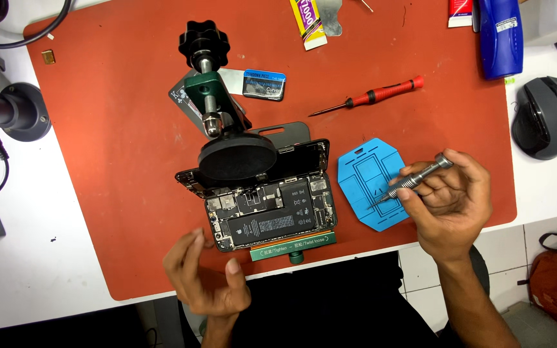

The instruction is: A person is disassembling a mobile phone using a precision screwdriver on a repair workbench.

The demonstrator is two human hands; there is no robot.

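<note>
Right hand (pixel 449 203) pinching a slim grey screwdriver (pixel 414 181) between thumb and fingers, tip angled down over a blue tray (pixel 363 187) on the orange mat (pixel 117 148). Left hand (pixel 204 274) at the near edge, empty, fingers loosely curled and apart, just beside the opened phone (pixel 269 216). Phone clamped in a green holder (pixel 294 243), screen lifted on a black suction cup (pixel 236 158). Farther back, a red-handled screwdriver (pixel 375 96); far right, a blue bottle (pixel 501 35) and a grey mouse (pixel 545 116) on the white surface (pixel 27 258).
</note>
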